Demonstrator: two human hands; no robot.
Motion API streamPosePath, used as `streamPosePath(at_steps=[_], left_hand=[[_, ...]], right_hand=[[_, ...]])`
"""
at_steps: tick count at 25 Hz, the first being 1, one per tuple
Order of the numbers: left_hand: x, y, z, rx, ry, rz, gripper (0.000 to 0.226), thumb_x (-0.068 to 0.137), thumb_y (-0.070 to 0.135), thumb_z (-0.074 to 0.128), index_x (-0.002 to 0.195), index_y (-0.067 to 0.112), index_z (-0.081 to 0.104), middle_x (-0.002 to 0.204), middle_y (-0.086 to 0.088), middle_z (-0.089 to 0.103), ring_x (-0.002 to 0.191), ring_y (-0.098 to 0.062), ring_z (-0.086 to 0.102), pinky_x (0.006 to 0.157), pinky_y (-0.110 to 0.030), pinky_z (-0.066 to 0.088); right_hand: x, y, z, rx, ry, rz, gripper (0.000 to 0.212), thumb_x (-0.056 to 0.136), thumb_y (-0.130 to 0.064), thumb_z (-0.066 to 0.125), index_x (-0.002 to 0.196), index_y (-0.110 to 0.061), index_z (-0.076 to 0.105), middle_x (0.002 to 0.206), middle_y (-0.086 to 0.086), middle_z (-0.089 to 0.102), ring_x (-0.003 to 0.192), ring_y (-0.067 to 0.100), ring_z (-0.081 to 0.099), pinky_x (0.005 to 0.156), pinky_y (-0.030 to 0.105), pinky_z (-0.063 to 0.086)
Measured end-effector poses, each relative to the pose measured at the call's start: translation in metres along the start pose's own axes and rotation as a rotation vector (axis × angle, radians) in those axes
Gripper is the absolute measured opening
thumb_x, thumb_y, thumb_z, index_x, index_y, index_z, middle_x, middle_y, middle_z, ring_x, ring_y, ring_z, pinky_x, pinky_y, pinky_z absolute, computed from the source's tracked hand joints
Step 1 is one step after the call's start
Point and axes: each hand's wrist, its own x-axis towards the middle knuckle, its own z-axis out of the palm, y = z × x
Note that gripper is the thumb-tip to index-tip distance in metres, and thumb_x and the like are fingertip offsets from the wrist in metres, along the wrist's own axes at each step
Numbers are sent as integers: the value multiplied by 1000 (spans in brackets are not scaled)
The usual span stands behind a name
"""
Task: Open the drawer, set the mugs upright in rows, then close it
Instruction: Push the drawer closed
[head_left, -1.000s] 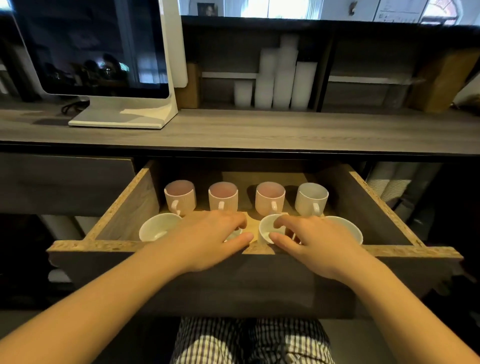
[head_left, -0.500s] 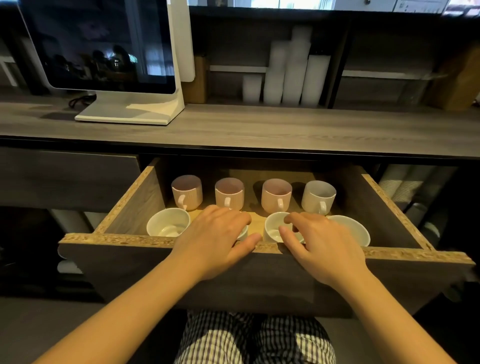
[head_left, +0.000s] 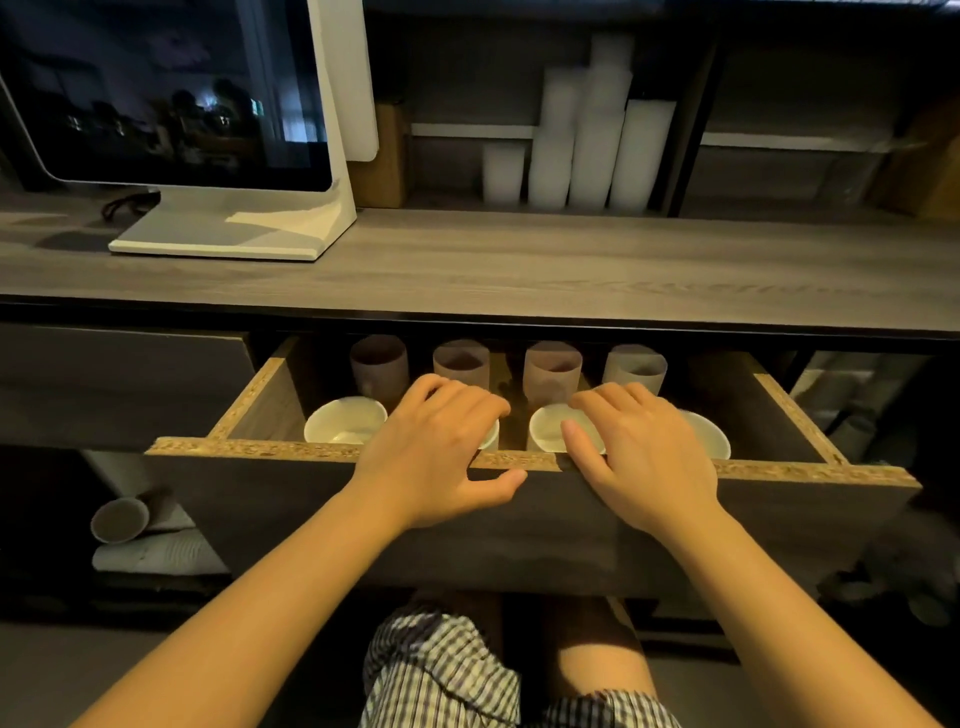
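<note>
Since one second ago, the dark wooden drawer with raw chipboard edges (head_left: 270, 447) has slid further in under the grey wood-grain tabletop (head_left: 519, 270), so the back row of mugs is now half in shadow. Both hands rest spread on its front edge: the left hand (head_left: 441, 447) and the right hand (head_left: 644, 457) lie flat with loose fingers, holding nothing, thumbs on the front panel. The drawer lies straight ahead of the hands, its long axis from left to right, and both hands are equally near. I judge that the push must go straight away from the body. Inside, four pale upright mugs (head_left: 550, 369) stand behind and white upright mugs (head_left: 345, 421) in front, and the fingers overhang the front rims, so they could be pinched under the tabletop edge.
</note>
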Motion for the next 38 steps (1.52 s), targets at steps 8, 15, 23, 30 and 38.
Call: streamPosePath(at_steps=[8,15,23,30,38], left_hand=[[63,-35,17,116,-32,-68,101,71,72,29,147,7,18,156,-12,20,145,-26,15,115,-39,-1],[87,-49,29,189,-55,-87,109,66,76,16,149,6,7,159,-10,11,147,-25,5,112,-43,-10],[89,-51,26,168,-134,-124,104,66,81,12,149,20,0,160,3,5,147,-14,3,112,-52,-13],[99,-49,23,167,-101,-130,81,76,74,33,140,24,26,143,5,38,134,-16,35,113,-56,-6],[114,-55,50,326,195,-131,59,64,64,59,97,15,51,85,-4,60,76,-24,62,99,-60,36]], right_hand=[[60,24,26,-103,98,-33,49,89,-44,33,120,-15,57,121,7,60,118,28,50,101,39,31],[83,36,41,-150,174,-12,53,88,-43,35,128,-12,51,133,13,55,128,30,45,108,43,22],[87,38,44,-171,230,-35,47,87,-38,35,115,-12,62,115,8,67,109,28,60,103,48,32],[102,44,52,-242,361,-39,29,88,-31,38,86,-11,59,83,7,62,79,29,57,90,43,33],[125,54,67,-330,524,-92,24,86,-29,44,75,-10,54,72,9,56,66,29,52,71,38,32]])
